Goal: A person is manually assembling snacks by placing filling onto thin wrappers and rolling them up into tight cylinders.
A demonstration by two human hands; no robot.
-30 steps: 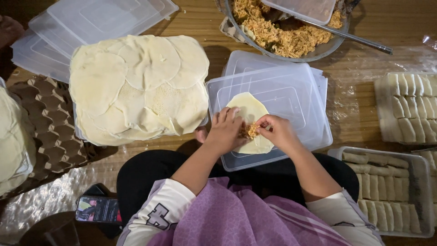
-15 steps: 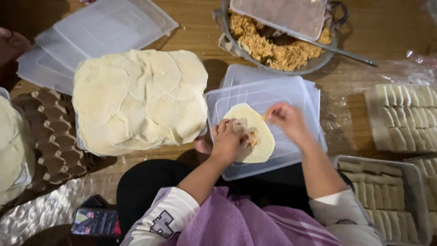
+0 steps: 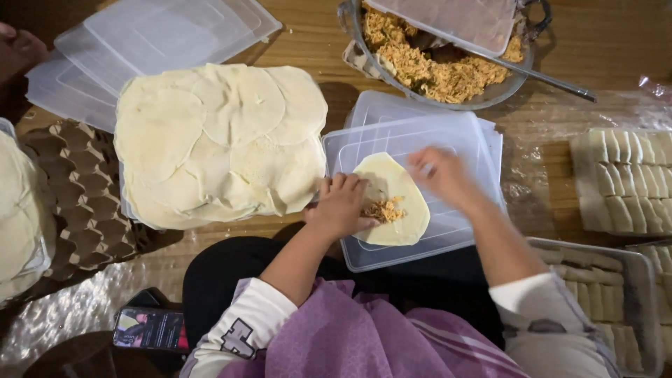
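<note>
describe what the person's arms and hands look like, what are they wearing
Both hands are bare, with no gloves, rings or watch to be seen. The left hand comes out of a white sleeve pushed up near the elbow, with a dark printed mark on it. The right hand is motion-blurred; its white sleeve is pushed up too. A purple garment covers the lap.

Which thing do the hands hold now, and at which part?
The left hand presses the round dough wrapper at its left edge, beside the filling. The right hand is blurred; no grip shows.
</note>
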